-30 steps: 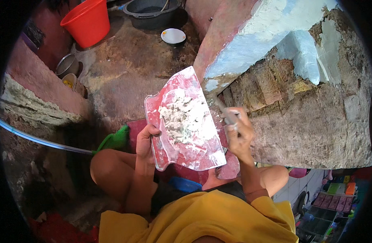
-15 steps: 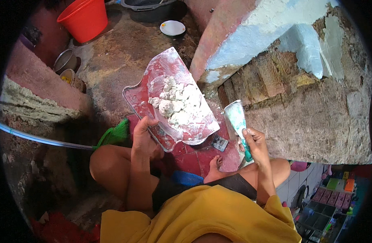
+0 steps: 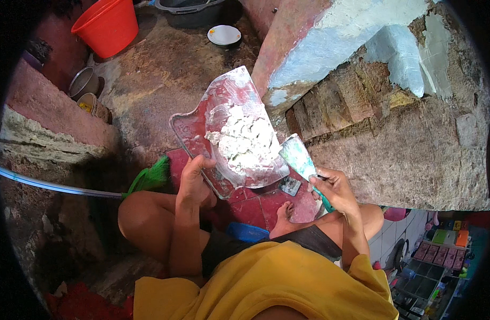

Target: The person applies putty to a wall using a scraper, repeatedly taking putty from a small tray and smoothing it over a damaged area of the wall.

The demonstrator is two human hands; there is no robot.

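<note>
A red plastic board (image 3: 202, 128), curved along one side and smeared white, is gripped at its lower left by my left hand (image 3: 197, 181). A lumpy mound of white paste (image 3: 242, 138) covers its middle. Wrapped round the green handle of a putty knife (image 3: 298, 157) is my right hand (image 3: 333, 189); the blade, coated in white and teal, is raised at the board's right edge. Whether it touches the board I cannot tell. A small dark flat piece (image 3: 290, 185) lies just below, beside my bare foot (image 3: 282, 218).
Damaged, partly painted masonry (image 3: 389, 149) rises at right; a pink ledge (image 3: 58, 117) is at left. A green broom (image 3: 149, 176) lies beside my left knee. A red bucket (image 3: 103, 32), dark basin (image 3: 189, 16), white dish (image 3: 223, 34) and bowls (image 3: 82, 82) stand behind. A blue object (image 3: 242, 232) is below my hands.
The putty knife has turned to show its blade and, in the last half second, moved leftward to the board. The board has tilted and shifted slightly, still in my left hand.
</note>
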